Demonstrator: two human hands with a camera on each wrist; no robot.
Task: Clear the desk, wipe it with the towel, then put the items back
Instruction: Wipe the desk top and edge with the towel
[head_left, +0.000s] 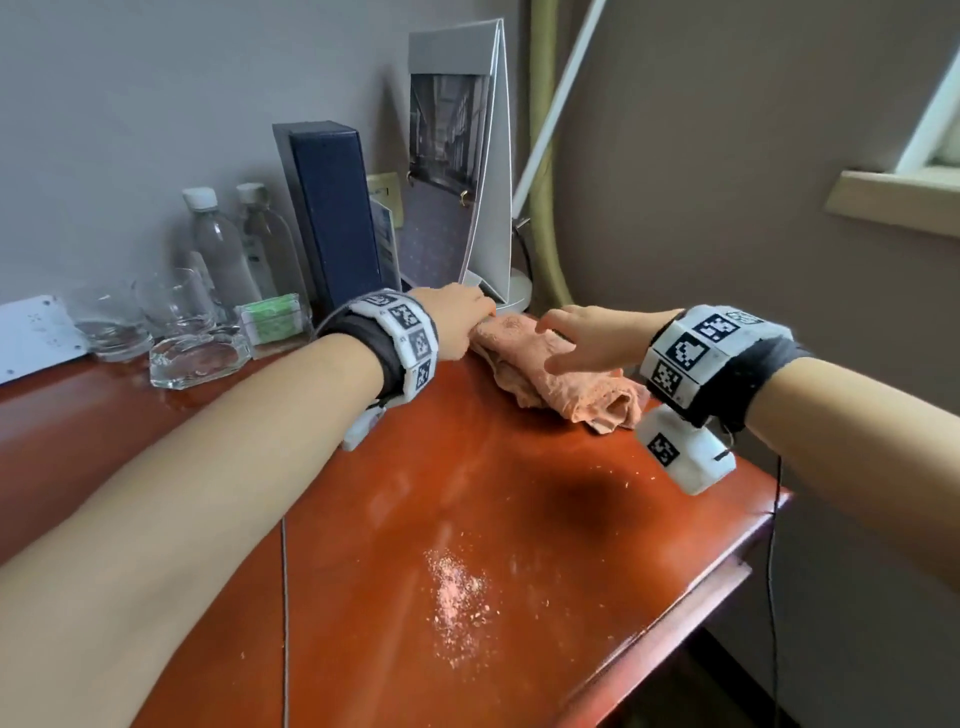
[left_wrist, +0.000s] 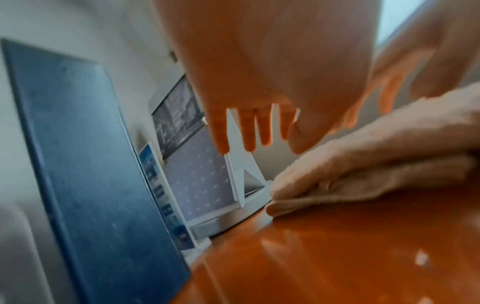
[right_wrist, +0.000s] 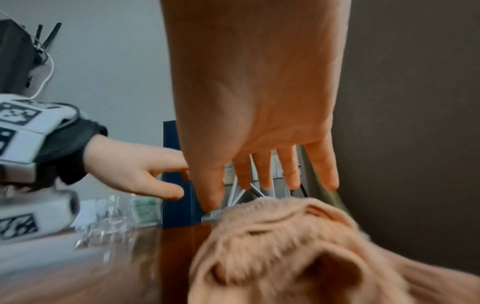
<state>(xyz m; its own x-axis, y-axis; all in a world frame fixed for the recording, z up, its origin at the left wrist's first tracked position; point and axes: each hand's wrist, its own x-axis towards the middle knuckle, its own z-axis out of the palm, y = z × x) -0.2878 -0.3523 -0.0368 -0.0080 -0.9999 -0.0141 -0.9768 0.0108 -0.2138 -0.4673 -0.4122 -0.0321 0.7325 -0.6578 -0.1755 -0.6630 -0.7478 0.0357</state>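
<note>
A crumpled peach towel (head_left: 571, 389) lies at the back right of the red-brown desk (head_left: 363, 519). My left hand (head_left: 467, 317) reaches to the towel's far left end, by the foot of the desk calendar (head_left: 462, 156). In the left wrist view its fingers (left_wrist: 249, 142) are straight and spread, with the towel (left_wrist: 376, 164) beside them. My right hand (head_left: 566, 338) is spread over the towel's middle, fingers (right_wrist: 267, 181) straight just above the cloth (right_wrist: 285, 257); contact is unclear. A patch of pale crumbs (head_left: 457, 597) lies on the desk near me.
Along the back wall stand two water bottles (head_left: 218, 244), two glasses (head_left: 109, 322), a glass ashtray (head_left: 197, 358), a green box (head_left: 275, 317), a navy folder (head_left: 337, 218) and a lamp base (head_left: 519, 291). The desk's right edge (head_left: 753, 545) runs close to my right wrist.
</note>
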